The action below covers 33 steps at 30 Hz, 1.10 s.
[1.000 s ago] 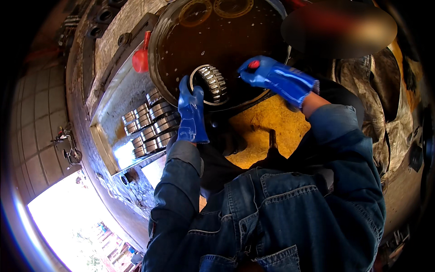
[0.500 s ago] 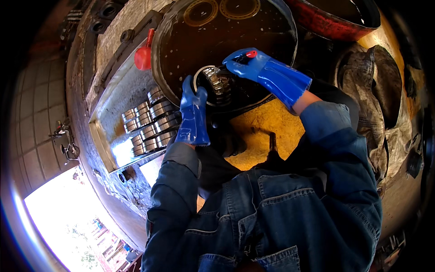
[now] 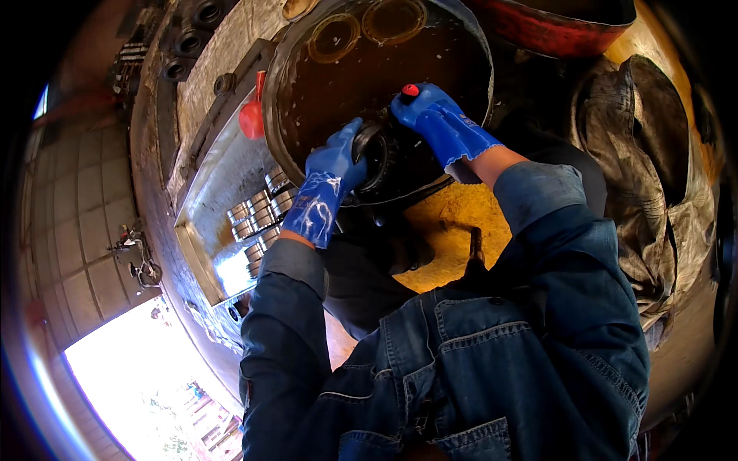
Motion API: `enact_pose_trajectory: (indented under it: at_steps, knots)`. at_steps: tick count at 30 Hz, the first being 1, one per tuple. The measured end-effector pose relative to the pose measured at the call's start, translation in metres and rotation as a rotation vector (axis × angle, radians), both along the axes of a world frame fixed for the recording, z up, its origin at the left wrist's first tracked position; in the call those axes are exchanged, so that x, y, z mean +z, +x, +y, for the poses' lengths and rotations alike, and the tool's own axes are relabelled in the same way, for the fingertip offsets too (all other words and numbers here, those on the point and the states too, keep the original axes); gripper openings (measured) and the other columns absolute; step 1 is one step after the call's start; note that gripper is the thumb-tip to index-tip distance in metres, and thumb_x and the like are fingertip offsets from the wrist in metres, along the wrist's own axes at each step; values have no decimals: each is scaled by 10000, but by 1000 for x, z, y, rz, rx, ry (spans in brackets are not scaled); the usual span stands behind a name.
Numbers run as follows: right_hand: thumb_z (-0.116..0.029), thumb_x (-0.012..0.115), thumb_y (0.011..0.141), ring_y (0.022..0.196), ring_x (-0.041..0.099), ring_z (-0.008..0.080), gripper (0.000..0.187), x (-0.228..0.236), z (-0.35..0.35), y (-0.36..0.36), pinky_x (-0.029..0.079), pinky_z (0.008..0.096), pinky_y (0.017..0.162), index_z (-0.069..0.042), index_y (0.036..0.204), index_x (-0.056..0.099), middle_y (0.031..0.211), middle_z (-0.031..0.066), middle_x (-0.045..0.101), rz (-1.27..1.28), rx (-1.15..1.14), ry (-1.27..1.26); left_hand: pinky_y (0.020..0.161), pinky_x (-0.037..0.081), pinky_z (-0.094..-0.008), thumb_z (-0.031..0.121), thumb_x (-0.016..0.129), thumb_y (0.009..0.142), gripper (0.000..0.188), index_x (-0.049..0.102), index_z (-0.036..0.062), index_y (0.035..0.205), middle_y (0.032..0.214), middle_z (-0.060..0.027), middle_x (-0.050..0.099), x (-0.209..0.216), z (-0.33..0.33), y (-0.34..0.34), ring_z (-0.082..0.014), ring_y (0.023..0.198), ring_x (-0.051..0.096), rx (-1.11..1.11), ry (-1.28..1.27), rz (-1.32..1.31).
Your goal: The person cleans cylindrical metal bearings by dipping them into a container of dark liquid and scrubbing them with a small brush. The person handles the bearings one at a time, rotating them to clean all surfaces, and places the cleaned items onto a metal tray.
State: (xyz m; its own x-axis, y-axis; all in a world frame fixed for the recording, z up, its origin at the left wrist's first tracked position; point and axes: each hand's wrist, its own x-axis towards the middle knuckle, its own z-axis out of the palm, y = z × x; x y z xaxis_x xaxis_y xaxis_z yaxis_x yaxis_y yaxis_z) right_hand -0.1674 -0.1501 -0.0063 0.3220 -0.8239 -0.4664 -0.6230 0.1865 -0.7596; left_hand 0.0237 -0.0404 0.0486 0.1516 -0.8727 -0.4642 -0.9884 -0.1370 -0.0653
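Note:
My left hand (image 3: 332,165), in a long blue rubber glove, grips a roller bearing (image 3: 373,160) over the near part of a round tub (image 3: 270,123) of dark liquid. The bearing looks dark and wet, with its ring tilted on edge. Close beside it on the right, my gloved right hand (image 3: 430,107) is closed around a tool whose red handle end (image 3: 410,90) sticks out at the top. The tool's working end is hidden behind the bearing and my hand. Two ring-shaped parts (image 3: 334,38) show at the far side of the tub.
Left of the tub, a metal tray (image 3: 201,192) holds rows of shiny bearings (image 3: 254,215). A red ladle-like thing (image 3: 251,119) lies against the tub's left rim. A red drum section (image 3: 553,32) stands far right, with a crumpled sack (image 3: 626,131) nearer. Below the tub is a yellow surface (image 3: 450,219).
The bearing has turned, so its bright rollers no longer show. My left hand has moved up along its left side; my right hand has shifted slightly left. The view has tilted a little.

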Motion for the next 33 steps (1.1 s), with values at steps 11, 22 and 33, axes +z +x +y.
enact_pose_trajectory:
  at_steps: [11,22,33]
  knots:
    - [-434,636,924,1139,680,377,440,15,-7,-27,540,440,970,-131,1232,719,1227,174,720,74,-19,44,843,605,-409,213,716,884,549,576,153,1412,1260,-98,694,7,12,22,-263,1055,719,-482,-282,-185]
    - [-427,669,899,1141,688,362,449,-5,-8,-18,542,413,987,-128,1228,725,1214,180,725,97,-7,109,879,539,-381,437,794,824,636,698,-64,1203,1072,-180,745,2,25,-9,-275,997,702,673,-142,465]
    - [-476,635,901,921,667,234,448,-14,-6,-1,512,374,868,-83,1086,746,998,128,735,-642,170,126,1004,515,-369,241,802,728,646,652,2,1309,1187,-142,732,-62,31,63,-254,1104,695,575,-236,662]
